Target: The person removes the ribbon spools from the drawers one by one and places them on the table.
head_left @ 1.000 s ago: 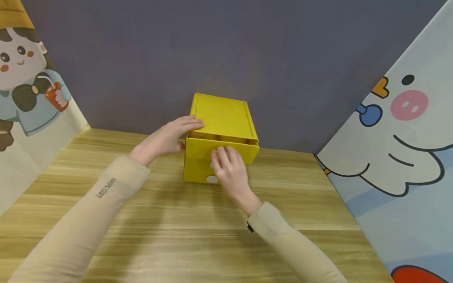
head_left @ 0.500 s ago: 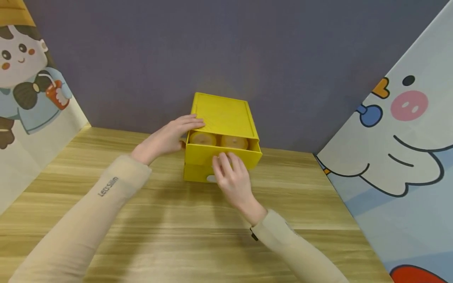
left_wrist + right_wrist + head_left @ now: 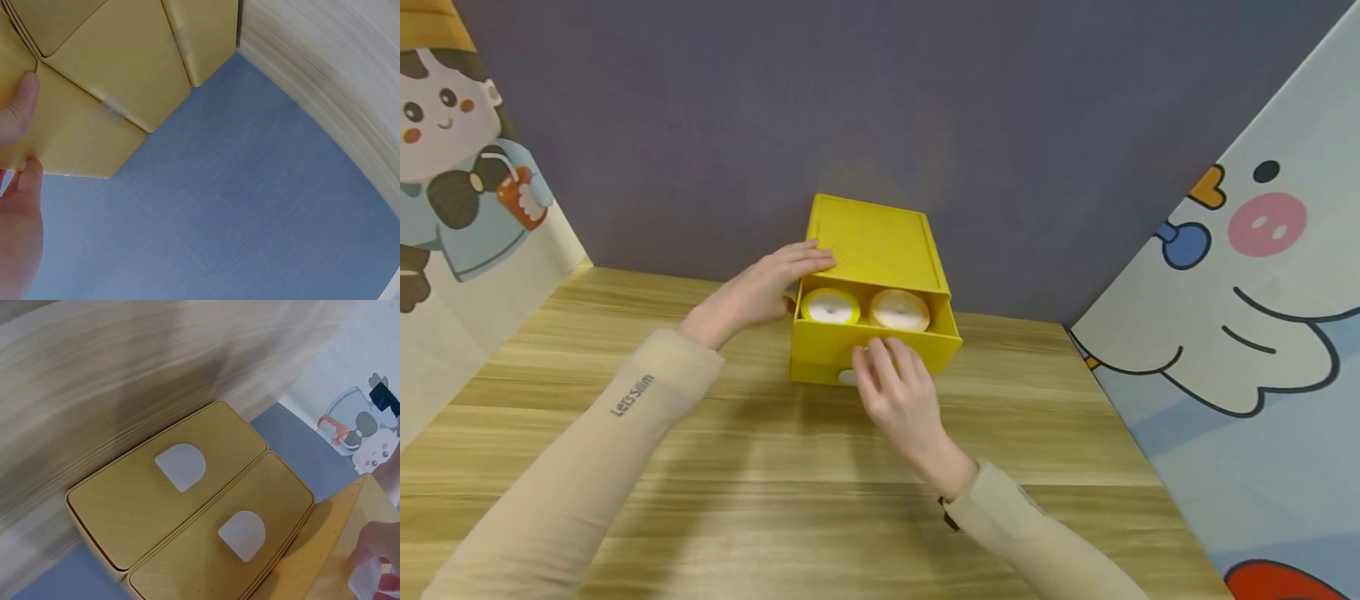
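Observation:
A small yellow drawer cabinet (image 3: 876, 242) stands against the back wall. Its top drawer (image 3: 823, 343) is pulled part-way out. Inside lie two round things with white faces: the left one (image 3: 831, 306) has a bright yellow rim, the right one (image 3: 899, 310) a paler rim. My left hand (image 3: 758, 285) rests straight fingers on the cabinet's top left edge, thumb against its side. At the drawer front, my right hand (image 3: 895, 390) pinches the white handle (image 3: 365, 579), which the fingers partly hide in the right wrist view.
Below the pulled drawer, two shut drawer fronts carry a white tab (image 3: 244, 534) and another white tab (image 3: 182, 465). The wooden tabletop (image 3: 760, 517) is bounded by a dark back wall (image 3: 700, 150) and cartoon-printed side panels (image 3: 1217, 350).
The top drawer has slid out toward me with my right hand on its handle. Its two round things have come into sight. My left hand has stayed on the cabinet.

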{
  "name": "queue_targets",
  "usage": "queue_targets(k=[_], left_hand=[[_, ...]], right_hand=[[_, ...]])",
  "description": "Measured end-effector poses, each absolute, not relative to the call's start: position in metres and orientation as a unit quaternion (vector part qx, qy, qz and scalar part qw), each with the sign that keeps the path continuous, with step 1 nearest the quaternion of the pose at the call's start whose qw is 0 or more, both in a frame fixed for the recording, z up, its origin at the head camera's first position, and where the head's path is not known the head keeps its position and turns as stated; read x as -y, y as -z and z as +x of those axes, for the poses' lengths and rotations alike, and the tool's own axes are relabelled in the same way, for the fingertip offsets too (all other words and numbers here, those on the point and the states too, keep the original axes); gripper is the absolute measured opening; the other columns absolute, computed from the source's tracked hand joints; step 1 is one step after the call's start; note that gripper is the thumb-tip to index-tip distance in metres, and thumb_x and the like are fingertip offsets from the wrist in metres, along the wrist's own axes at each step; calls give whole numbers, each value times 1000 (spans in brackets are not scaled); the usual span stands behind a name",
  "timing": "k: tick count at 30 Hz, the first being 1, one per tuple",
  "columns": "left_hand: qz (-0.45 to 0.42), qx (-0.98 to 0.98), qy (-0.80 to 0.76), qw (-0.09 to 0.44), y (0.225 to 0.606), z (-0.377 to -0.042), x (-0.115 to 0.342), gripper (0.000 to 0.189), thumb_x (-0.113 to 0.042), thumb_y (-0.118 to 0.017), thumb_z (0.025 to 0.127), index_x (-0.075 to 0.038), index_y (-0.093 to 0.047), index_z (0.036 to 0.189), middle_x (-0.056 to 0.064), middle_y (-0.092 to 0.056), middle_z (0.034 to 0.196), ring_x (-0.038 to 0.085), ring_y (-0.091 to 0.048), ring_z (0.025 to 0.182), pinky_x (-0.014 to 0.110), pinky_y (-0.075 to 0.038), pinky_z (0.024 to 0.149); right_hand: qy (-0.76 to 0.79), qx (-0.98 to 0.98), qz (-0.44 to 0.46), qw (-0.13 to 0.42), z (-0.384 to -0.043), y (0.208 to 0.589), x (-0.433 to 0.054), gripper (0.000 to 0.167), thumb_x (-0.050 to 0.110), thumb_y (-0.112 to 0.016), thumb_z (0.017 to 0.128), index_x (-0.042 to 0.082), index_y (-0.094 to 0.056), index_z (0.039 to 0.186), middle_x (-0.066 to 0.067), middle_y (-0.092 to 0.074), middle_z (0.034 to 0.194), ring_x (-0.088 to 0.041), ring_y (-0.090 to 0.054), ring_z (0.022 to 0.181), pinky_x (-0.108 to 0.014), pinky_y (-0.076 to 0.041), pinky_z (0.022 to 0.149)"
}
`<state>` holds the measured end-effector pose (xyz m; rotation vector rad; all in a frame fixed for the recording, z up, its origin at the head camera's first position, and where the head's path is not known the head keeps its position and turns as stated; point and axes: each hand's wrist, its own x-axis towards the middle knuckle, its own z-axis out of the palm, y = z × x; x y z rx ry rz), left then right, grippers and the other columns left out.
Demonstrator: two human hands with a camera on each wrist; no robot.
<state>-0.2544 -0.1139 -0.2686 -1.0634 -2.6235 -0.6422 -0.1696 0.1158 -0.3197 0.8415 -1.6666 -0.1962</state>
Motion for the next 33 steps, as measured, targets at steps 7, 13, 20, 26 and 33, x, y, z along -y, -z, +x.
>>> queue_targets(k=[7, 13, 20, 26, 33], left_hand=[[-371, 893, 219, 129, 269, -256, 113, 76, 27, -60, 70, -1, -47, 139, 19, -44, 147, 39, -29, 143, 53, -39, 109], [-370, 894, 219, 128, 269, -256, 114, 76, 27, -60, 70, -1, -47, 140, 18, -44, 148, 38, -28, 143, 53, -38, 109], [-373, 890, 225, 132, 271, -256, 114, 75, 28, -58, 70, 0, -48, 139, 19, -45, 147, 38, -29, 143, 53, -38, 110], [-372, 893, 221, 125, 271, -257, 113, 76, 29, -55, 70, -1, -47, 140, 18, -44, 148, 38, -29, 143, 52, -41, 107], [-369, 894, 220, 124, 269, -256, 114, 75, 29, -56, 71, -1, -48, 139, 18, -44, 147, 38, -29, 143, 52, -43, 105]], right_hand=[[88, 717, 373, 583, -160, 318, -118, 19, -2, -54, 91, 4, -73, 91, -11, -65, 90, -25, -62, 79, -31, -56, 67], [86, 716, 380, 579, -154, 317, -119, 19, -2, -54, 91, 3, -73, 92, -12, -66, 90, -26, -63, 79, -31, -56, 67], [87, 729, 381, 562, -146, 318, -122, 21, -2, -53, 92, 3, -73, 93, -12, -66, 90, -26, -62, 79, -31, -57, 67], [83, 734, 381, 556, -138, 319, -123, 22, -3, -53, 92, 4, -73, 94, -12, -66, 90, -26, -62, 79, -31, -57, 67], [79, 733, 381, 557, -136, 318, -124, 20, -3, -54, 92, 4, -73, 94, -12, -65, 90, -26, -61, 80, -31, -56, 67]])
